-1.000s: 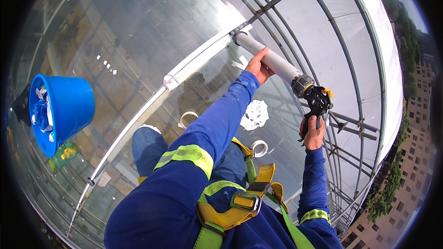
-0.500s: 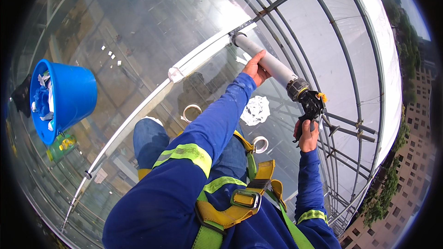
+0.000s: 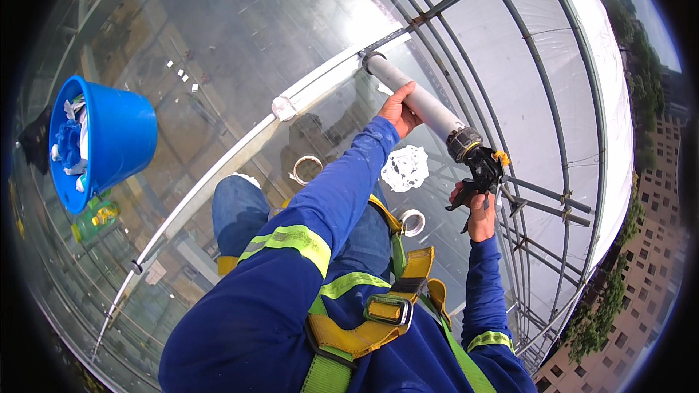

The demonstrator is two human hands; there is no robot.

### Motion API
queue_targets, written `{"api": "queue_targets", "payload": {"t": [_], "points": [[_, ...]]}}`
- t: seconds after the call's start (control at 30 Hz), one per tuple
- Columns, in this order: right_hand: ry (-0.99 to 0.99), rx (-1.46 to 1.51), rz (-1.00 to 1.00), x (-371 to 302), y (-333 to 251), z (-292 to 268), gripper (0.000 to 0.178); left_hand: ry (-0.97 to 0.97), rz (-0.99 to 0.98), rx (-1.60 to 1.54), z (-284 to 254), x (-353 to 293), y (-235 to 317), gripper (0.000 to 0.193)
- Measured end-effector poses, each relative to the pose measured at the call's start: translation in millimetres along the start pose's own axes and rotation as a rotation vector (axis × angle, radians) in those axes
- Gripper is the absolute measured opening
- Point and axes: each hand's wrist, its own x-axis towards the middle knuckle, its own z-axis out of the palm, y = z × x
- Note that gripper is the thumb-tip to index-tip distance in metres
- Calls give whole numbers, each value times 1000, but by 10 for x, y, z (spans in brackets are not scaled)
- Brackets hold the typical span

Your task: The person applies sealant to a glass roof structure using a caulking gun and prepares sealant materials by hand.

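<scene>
Caulking gun (image 3: pixel 437 115), grey barrel with black handle, held over the glass surface (image 3: pixel 240 44) near its right edge, beside the metal pipe frame (image 3: pixel 535 58). Left hand (image 3: pixel 399 110) wrapped around barrel, thumb on top. Right hand (image 3: pixel 480 211) clamped on black handle; exact finger position on trigger can't tell. Hands apart from each other, both on the gun. Barrel slants, far end by the upper end of the white strip (image 3: pixel 320 86) that crosses the glass; contact there unclear. Yellow-orange bit (image 3: pixel 501 157) at the handle end.

Below barrel, on glass: white crumpled-looking patch (image 3: pixel 405 169), tape roll (image 3: pixel 294 169) to its left, white roll (image 3: pixel 403 223) beside the person's leg. Toward the left edge of glass: blue bucket (image 3: pixel 124 127), tilted in view, rags or wrappers (image 3: pixel 69 142) inside; green bottle (image 3: pixel 86 229) just beside it. Small white pieces (image 3: pixel 182 74) scattered upper left. White sheeting (image 3: pixel 564 113) behind pipes.
</scene>
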Motion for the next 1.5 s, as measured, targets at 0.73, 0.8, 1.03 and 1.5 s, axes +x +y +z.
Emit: {"api": "queue_targets", "payload": {"t": [0.73,0.8,1.03,1.5], "points": [[-72,-73,33,-319,69,34,53,-19,50,-69,-288,-397,72,46],[-71,-44,21,-346,75,117,53,-27,48,-65,-296,-428,80,46],[-73,-41,-32,-437,128,106,57,-28,60,-64,-392,-574,122,51],[-161,-136,67,-661,213,159,53,-44,89,-45,-528,-885,162,49]]}}
